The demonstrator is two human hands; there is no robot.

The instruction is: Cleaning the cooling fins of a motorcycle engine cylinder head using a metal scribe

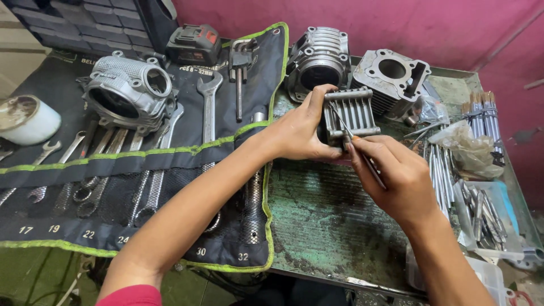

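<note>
A: Hands first. Left hand (303,133) clamped on a small finned engine cylinder (350,116), thumb underneath, fingertips over the top edge, holding it up off the bench with the fins facing the camera.

B: And the right?

A: Right hand (391,173) pinched shut on a thin metal pick (357,147). The pick's long axis runs on a slant, from the hand at lower right up and left to a tip lying against the fins. Both hands meet at the part; the left carries it, the right comes at it from below and to the right.

B: So the cylinder sits directly ahead of both?

A: Yes, between them, just above the green worn bench top (328,226). Fins run vertically as held.

B: Around it?

A: 2 more engine parts behind: a finned cylinder with open bore (318,62) and a cylinder block (391,76), near each other. Left of the hands, a black tool roll with green trim (141,187) full of spanners, a cylinder head (129,90) resting on it, a cordless tool battery (194,44) behind, a white tub (25,119) at far left. Right side, a cluster of thin steel rods and bits (476,170) in plastic bags. Magenta wall (396,22) behind.
</note>
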